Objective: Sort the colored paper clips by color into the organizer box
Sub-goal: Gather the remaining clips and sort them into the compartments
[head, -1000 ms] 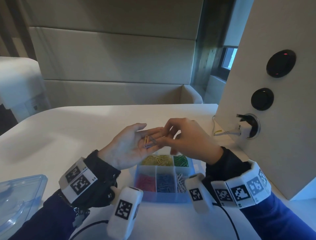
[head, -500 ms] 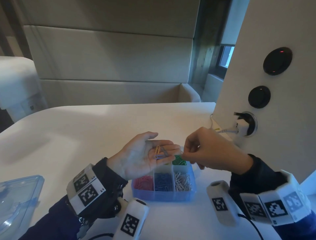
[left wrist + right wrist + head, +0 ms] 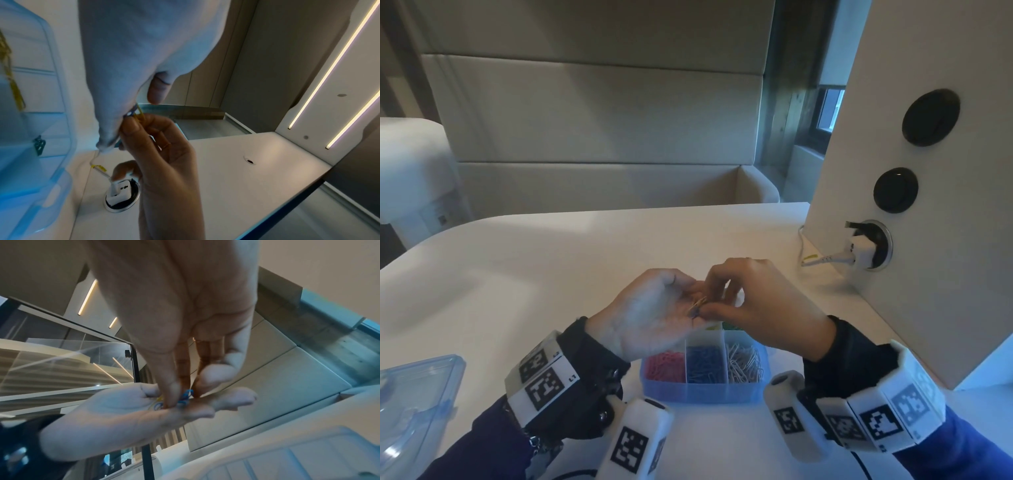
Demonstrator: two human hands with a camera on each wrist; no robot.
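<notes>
My left hand [image 3: 654, 315] is held palm up above the back of the blue organizer box [image 3: 703, 394], with a few loose clips lying on it. A yellow clip [image 3: 699, 303] and a blue clip [image 3: 187, 395] show there. The thumb and fingertips of my right hand [image 3: 709, 306] reach down into that palm and pinch the blue clip [image 3: 131, 112]. The box's front row holds red [image 3: 664, 366], blue [image 3: 705, 363] and white clips [image 3: 744, 361]. Its back row is mostly hidden under my hands.
A clear blue lid [image 3: 414, 411] lies at the table's [image 3: 551, 274] near left. At the right stands a white pillar [image 3: 928, 274] with round sockets, a plug [image 3: 863, 245] and a white cable [image 3: 825, 259]. A padded bench runs behind the table.
Half a second ago my right hand was over the box's back right compartment; it has come back left to the left palm and pinches a clip. The left hand stayed palm up.
</notes>
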